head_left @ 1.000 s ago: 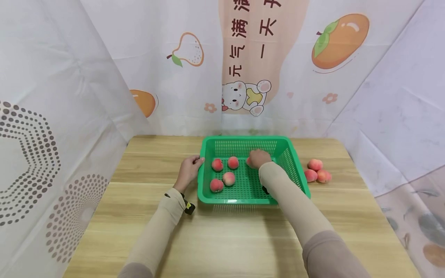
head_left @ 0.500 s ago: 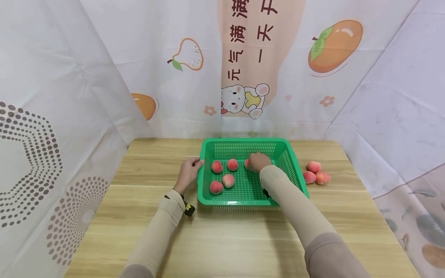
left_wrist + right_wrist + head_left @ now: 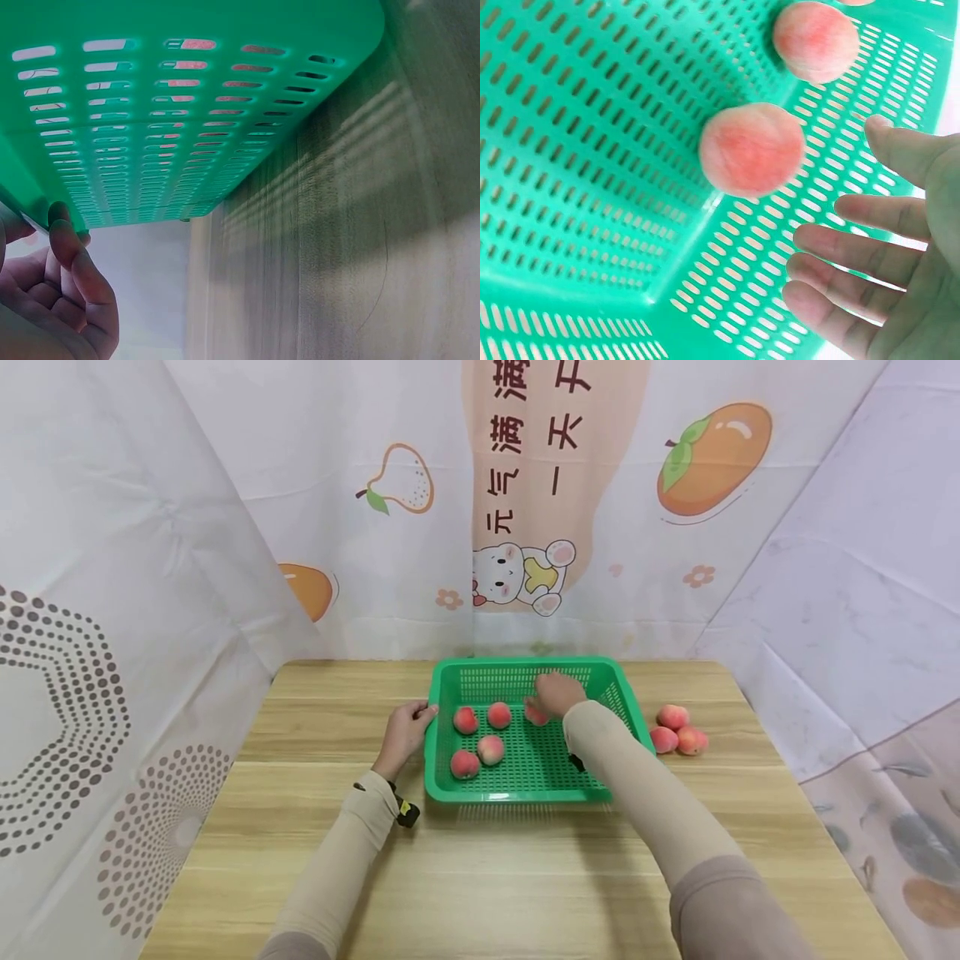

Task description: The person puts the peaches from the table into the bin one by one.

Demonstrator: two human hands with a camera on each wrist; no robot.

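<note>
A green plastic basket (image 3: 517, 797) with slotted walls stands on the table, several peaches on its floor. My left hand (image 3: 405, 735) pinches its left rim between thumb and fingers, and the left wrist view shows this grip from outside the basket wall (image 3: 142, 112). Inside, near the back wall, my right hand (image 3: 559, 695) hovers beside a peach (image 3: 536, 714). In the right wrist view the fingers (image 3: 840, 244) are spread and hold nothing. There, the nearest peach (image 3: 752, 150) lies apart from the fingertips, with another peach (image 3: 816, 41) beyond it.
Three peaches sit in a cluster to the right of the basket, the front one (image 3: 692, 741) touching its neighbours. The wooden table (image 3: 480, 877) backs onto a printed white curtain (image 3: 390, 568).
My right hand has let go of the peach, its fingers now spread, and has lifted slightly away from it. The left hand keeps its hold on the rim.
</note>
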